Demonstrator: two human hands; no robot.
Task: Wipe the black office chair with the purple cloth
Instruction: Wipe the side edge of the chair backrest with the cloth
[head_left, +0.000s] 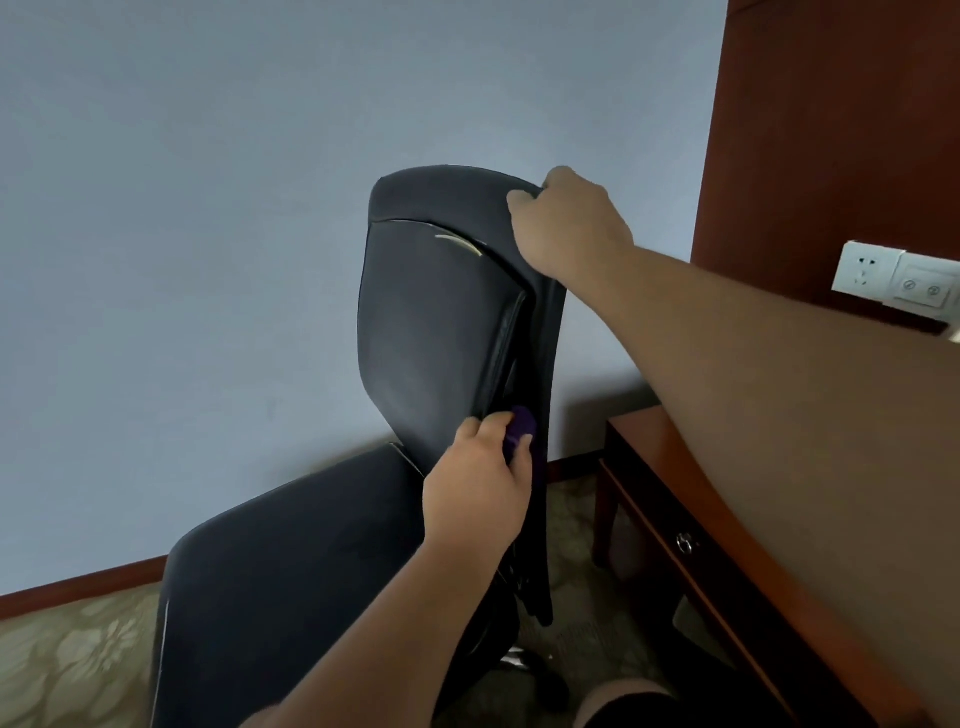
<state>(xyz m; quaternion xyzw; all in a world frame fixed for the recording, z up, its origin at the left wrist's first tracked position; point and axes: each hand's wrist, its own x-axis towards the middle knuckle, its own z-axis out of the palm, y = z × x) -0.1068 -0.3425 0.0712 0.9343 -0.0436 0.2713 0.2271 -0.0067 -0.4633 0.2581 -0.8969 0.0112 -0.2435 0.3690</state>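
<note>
Your right grip (569, 223) curls over the top right corner of the black office chair (431, 322), with the fingers wrapped round the backrest's edge. The backrest stands nearly upright, its long axis running top to bottom. Its padded front faces left toward the wall, and the seat reaches out to the lower left. Your left grip (475, 493) pinches the purple cloth (522, 423) against the backrest's right side edge, low down, just above the seat.

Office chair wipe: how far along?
Mid-wipe. Done: nothing visibly marks wiped areas, so cannot tell. In hand: the left hand presses the purple cloth on the lower side edge of the backrest of the black office chair; the right hand grips its top edge. Left: probably the seat, and a pale streak shows near the backrest top.
</note>
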